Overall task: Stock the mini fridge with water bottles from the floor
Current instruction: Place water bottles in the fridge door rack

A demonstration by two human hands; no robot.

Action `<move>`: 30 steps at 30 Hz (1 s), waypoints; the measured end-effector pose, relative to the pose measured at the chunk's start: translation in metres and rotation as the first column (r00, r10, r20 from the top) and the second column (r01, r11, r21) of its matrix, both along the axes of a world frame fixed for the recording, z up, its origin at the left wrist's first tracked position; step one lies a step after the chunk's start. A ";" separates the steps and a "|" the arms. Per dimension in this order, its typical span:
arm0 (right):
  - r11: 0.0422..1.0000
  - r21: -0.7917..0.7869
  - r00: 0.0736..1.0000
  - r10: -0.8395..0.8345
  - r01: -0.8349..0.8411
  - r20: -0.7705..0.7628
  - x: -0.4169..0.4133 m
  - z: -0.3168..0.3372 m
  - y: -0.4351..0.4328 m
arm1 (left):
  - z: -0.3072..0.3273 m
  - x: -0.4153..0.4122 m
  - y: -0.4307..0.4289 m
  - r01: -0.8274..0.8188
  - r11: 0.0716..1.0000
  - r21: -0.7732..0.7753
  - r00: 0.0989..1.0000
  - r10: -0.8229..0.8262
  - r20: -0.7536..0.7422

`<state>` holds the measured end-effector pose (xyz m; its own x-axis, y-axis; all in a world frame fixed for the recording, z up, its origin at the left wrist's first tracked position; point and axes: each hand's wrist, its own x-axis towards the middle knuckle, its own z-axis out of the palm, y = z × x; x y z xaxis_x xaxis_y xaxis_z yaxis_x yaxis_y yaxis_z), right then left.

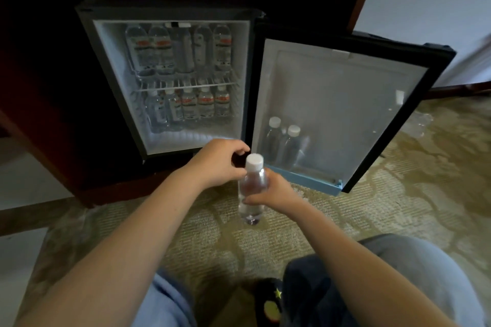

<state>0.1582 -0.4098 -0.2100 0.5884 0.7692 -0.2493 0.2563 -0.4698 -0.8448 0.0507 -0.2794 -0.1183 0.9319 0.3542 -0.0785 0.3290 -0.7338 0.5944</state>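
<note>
A clear water bottle (252,188) with a white cap is held upright above the carpet, in front of the open mini fridge (170,82). My right hand (273,192) is wrapped around its middle. My left hand (220,162) curls beside the bottle's neck, fingers bent, and I cannot tell whether it touches the bottle. Both fridge shelves hold rows of several labelled bottles. The open door (342,103) swings out to the right, and its blue bottom rack (310,180) carries two bottles (281,141) with white caps.
Patterned beige carpet (345,220) covers the floor. Dark wooden cabinet (47,114) surrounds the fridge on the left. Crumpled clear plastic (422,122) lies on the carpet behind the door. My knees (398,273) are at the bottom of the view.
</note>
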 end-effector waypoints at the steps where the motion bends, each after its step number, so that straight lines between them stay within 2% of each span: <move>1: 0.994 0.028 0.994 -0.101 0.102 -0.040 0.011 0.001 -0.005 | -0.003 0.005 0.001 -0.038 0.998 -0.052 0.999 0.038 0.012; 4: 0.909 0.121 0.912 -0.378 0.398 -0.160 0.049 0.007 -0.023 | -0.015 0.022 0.006 -0.098 0.984 -0.148 0.994 0.090 -0.061; 7: 0.774 0.195 0.798 -0.589 0.602 -0.128 0.083 0.014 -0.039 | -0.026 0.051 0.008 -0.125 0.983 -0.132 0.987 0.109 -0.120; 9: 0.692 0.225 0.722 -0.684 0.686 -0.100 0.101 0.017 -0.047 | -0.029 0.078 0.005 -0.128 0.986 -0.110 0.987 0.116 -0.114; 12: 0.635 0.204 0.665 -0.731 0.745 -0.156 0.125 0.009 -0.054 | -0.028 0.122 -0.003 -0.098 0.995 -0.021 0.991 0.096 -0.088; 15: 0.611 0.165 0.633 -0.749 0.774 -0.197 0.141 -0.006 -0.050 | -0.025 0.163 -0.007 -0.021 0.985 0.170 0.993 0.040 -0.110; 18: 0.622 0.165 0.644 -0.742 0.765 -0.186 0.155 -0.019 -0.039 | -0.026 0.197 -0.006 0.029 0.967 0.254 0.990 0.008 -0.143; 25: 0.715 0.075 0.717 -0.682 0.695 -0.141 0.158 -0.049 -0.014 | -0.054 0.228 -0.016 0.099 0.941 0.323 0.979 -0.035 -0.198; 30: 0.706 0.090 0.710 -0.686 0.703 -0.160 0.159 -0.059 -0.013 | -0.061 0.231 -0.019 0.092 0.943 0.319 0.986 -0.042 -0.159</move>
<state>0.3169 -0.4232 -0.2691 0.9454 0.1830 -0.2697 -0.1914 -0.3581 -0.9139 0.2817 -0.2985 -0.1794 0.9410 0.3205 -0.1083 0.3381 -0.9020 0.2686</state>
